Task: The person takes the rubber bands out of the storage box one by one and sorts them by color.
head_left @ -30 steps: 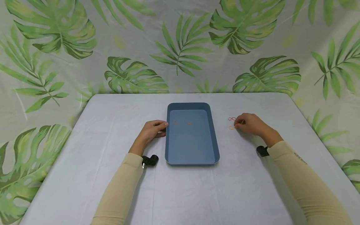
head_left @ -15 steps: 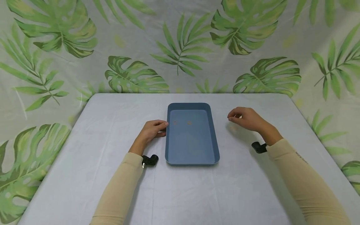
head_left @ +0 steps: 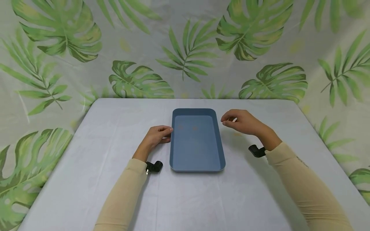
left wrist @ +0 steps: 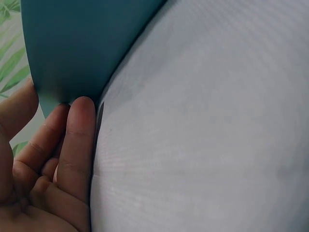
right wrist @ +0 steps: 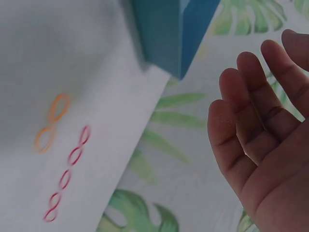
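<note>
The blue rectangular tray (head_left: 197,164) stands in the middle of the table. My left hand (head_left: 155,136) holds it at the left side: the thumb meets the rim and the fingers lie against the outer wall, as the left wrist view shows. My right hand (head_left: 242,122) is raised just off the tray's right rim, with thumb and index tips close together. Whether something small sits between them I cannot tell. Orange rings (right wrist: 59,108), apparently rubber bands, lie on the cloth beside a row of several red rings (right wrist: 64,179). Two faint orange rings (head_left: 195,128) lie inside the tray.
A white cloth (head_left: 121,186) covers the table. Behind its far edge hangs a leaf-patterned curtain (head_left: 202,86). Each wrist carries a small black camera (head_left: 257,150).
My right hand has lifted from the small rings and moved left to beside the tray. The left hand stays on the tray's rim, and the tray has not moved on the table.
</note>
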`<state>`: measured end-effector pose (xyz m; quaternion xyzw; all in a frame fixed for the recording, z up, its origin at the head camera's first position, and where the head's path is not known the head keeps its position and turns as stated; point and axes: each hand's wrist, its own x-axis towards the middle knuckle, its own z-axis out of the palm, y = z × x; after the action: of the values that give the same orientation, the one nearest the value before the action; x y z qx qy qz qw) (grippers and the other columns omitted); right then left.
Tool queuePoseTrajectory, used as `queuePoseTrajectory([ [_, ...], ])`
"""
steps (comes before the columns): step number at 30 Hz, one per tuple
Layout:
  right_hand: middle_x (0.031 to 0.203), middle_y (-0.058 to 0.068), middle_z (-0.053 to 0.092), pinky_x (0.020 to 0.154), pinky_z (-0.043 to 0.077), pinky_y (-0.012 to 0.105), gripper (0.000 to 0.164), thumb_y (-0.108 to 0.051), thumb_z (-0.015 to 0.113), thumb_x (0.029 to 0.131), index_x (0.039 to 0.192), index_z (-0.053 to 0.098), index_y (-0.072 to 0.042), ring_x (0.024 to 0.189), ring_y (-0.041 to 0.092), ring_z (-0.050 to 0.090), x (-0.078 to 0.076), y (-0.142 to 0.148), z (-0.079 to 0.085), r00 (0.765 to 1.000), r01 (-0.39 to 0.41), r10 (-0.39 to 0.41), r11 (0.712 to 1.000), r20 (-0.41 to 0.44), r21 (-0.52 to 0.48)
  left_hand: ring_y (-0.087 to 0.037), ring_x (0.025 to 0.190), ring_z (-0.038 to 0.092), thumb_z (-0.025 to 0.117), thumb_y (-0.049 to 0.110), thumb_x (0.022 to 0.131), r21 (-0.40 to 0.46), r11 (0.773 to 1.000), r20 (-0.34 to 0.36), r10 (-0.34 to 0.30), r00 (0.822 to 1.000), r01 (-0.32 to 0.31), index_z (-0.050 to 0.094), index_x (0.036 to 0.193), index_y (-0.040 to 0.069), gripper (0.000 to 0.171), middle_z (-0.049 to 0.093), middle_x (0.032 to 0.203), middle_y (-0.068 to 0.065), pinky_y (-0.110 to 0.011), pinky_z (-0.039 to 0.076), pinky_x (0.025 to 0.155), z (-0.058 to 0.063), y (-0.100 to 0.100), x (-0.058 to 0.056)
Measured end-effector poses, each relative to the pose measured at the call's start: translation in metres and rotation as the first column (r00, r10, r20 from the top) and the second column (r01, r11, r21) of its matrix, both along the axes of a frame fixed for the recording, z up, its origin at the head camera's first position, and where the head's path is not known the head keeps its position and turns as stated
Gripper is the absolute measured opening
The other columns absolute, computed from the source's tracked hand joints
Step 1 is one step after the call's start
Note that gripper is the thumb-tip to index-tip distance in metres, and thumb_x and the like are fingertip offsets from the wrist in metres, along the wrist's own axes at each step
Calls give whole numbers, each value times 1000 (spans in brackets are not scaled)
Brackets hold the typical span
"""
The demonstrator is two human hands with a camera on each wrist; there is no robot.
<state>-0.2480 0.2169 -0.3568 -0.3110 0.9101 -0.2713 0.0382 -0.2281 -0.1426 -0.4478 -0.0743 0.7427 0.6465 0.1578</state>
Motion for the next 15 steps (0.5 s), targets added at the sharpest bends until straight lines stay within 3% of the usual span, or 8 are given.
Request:
queuePoseTrajectory([
  [9, 105, 9, 70, 79, 56, 39, 15, -12, 63, 97, 109, 70, -7, 93, 22, 64, -6, -32, 5, 997, -83, 83, 996, 6, 19, -11, 99, 67, 64, 23, 98, -10, 1000, 11, -5, 1000, 5, 64, 129, 1, 38, 60, 132, -15, -25, 62, 85, -2, 0, 1],
  [15, 109, 12, 70, 84, 57, 44, 17, -12, 61, 97, 111, 70, -6, 96, 26, 65, -22, -53, 6, 996, -88, 87, 993, 8, 75, -12, 101, 66, 64, 22, 98, -4, 1000, 8, -2, 1000, 2, 63, 128, 0, 38, 60, 130, -16, -25, 62, 86, -1, 0, -1],
])
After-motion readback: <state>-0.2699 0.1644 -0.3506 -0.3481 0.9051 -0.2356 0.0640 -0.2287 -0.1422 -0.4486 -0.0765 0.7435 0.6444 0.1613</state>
